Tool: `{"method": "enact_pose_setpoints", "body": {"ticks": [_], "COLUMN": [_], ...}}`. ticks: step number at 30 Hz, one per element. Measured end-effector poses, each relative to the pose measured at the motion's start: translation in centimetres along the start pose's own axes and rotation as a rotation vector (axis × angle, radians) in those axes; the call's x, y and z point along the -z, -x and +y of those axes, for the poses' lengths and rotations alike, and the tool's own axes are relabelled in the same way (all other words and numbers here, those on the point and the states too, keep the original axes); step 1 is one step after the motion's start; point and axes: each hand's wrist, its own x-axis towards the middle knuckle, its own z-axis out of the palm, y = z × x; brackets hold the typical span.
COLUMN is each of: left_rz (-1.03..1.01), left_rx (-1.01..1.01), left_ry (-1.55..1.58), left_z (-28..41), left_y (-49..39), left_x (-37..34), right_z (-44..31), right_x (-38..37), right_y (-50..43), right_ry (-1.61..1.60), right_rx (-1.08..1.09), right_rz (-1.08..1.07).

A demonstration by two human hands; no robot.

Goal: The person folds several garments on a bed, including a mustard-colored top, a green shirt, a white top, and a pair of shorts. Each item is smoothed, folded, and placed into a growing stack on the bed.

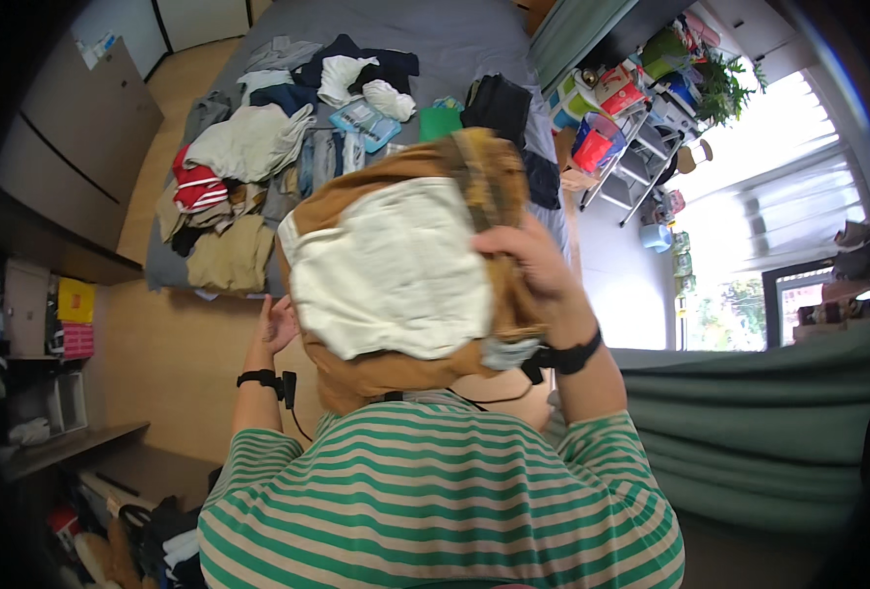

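Note:
In front of my chest hangs a brown garment [365, 377] with a large white cloth panel [398, 272] facing me. Its upper right part shows a darker, patterned band, blurred. My right hand [534, 258] grips the garment at its right side, thumb on top and the other fingers hidden behind the cloth. Beside the left edge is my left hand [280, 324], fingers apart and holding nothing visible; whether it touches the cloth I cannot tell. Both wrists wear black straps.
Beyond lies a bed with a grey sheet [435, 29], bearing piled clothes [251, 140], a blue package [367, 125], a green item [440, 124] and dark folded clothes [497, 107]. A metal step stool [630, 166] stands right, a green curtain [744, 427] nearer. Shelves [26, 309] line the left.

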Motion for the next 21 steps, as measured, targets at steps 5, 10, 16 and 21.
{"method": "enact_pose_setpoints", "body": {"ticks": [5, 10, 16, 21], "left_rz": [-0.192, 0.031, 0.670, 0.936], "left_rx": [-0.177, -0.105, -0.059, -0.299], "left_ry": [-0.280, -0.713, -1.327, -1.408], "left_z": [5.3, 4.0, -7.9, -8.4], "left_y": [-6.9, -20.8, -35.0, -34.2], "left_x": [-11.7, -18.0, -17.3, -19.2], "right_z": [-1.8, 11.2, 33.2, 26.6], "right_x": [17.8, 39.9, 51.2, 46.6], "right_y": [-3.5, -9.0, -16.8, -16.3], "right_ry": [-0.064, 0.018, 0.930, 1.084], "right_rx": [-0.110, -0.232, -0.510, -0.347], "right_rz": [0.315, 0.265, 0.791, 0.961]}}
